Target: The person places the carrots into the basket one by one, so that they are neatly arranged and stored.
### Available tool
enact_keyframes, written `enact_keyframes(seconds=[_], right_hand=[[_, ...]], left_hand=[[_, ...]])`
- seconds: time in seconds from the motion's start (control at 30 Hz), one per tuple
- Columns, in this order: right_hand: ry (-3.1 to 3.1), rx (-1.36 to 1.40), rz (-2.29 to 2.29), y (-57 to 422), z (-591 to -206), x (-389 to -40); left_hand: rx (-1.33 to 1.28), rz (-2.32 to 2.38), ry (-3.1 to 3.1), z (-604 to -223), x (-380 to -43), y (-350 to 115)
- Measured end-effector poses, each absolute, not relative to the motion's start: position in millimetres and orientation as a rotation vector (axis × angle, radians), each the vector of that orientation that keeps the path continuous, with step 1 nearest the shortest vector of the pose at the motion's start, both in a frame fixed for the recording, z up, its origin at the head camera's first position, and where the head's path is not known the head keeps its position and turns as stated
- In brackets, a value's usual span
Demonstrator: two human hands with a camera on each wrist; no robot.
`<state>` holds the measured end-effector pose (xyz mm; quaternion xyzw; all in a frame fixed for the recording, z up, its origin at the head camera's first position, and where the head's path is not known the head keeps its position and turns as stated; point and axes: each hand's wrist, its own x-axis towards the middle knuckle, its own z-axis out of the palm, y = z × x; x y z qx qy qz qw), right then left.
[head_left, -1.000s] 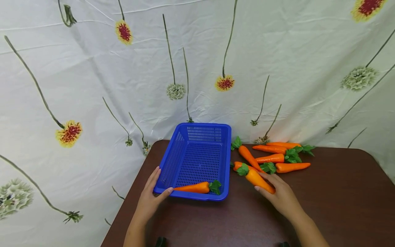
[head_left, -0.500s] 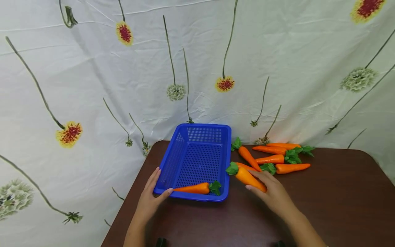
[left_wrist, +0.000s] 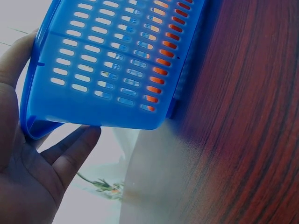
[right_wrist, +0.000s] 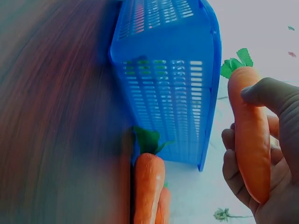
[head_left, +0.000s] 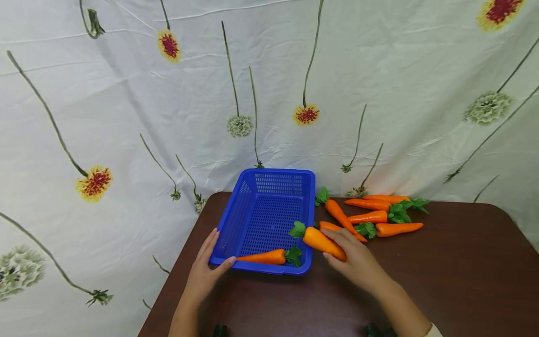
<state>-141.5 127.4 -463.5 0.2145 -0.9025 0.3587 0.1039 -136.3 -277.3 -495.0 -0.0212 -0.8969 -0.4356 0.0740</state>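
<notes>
A blue plastic basket [head_left: 273, 269] with slotted sides stands on the table. My left hand [head_left: 205, 274] holds its near left corner, thumb on the front rim and fingers along the left side; the left wrist view shows this hand [left_wrist: 32, 172] from outside the basket wall. One orange carrot [head_left: 265, 257] with green leaves lies inside along the near wall. My right hand [head_left: 358, 257] grips another carrot [head_left: 322, 242] by its body, its leaves over the basket's right rim. In the right wrist view this carrot [right_wrist: 250, 130] lies between thumb and curled fingers, above the table.
Right of the basket, several more carrots [head_left: 397, 229] lie in a loose pile on the dark brown table [head_left: 459, 262]. Behind the table hangs a white cloth [head_left: 379, 70] printed with flowers. Dark objects [head_left: 220, 330], partly cut off, show at the bottom edge.
My right hand has moved left with its carrot, from beside the pile to the basket's right rim. The left hand and the basket have stayed in place.
</notes>
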Motion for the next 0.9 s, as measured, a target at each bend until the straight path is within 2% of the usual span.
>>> enact_keyframes(seconds=[0.9], right_hand=[[-2.561,0.893,1.074,64.4,-455.3,-151.3]], left_hand=[[-0.048,-1.303,-2.697,-495.9,-137.2,-277.9]])
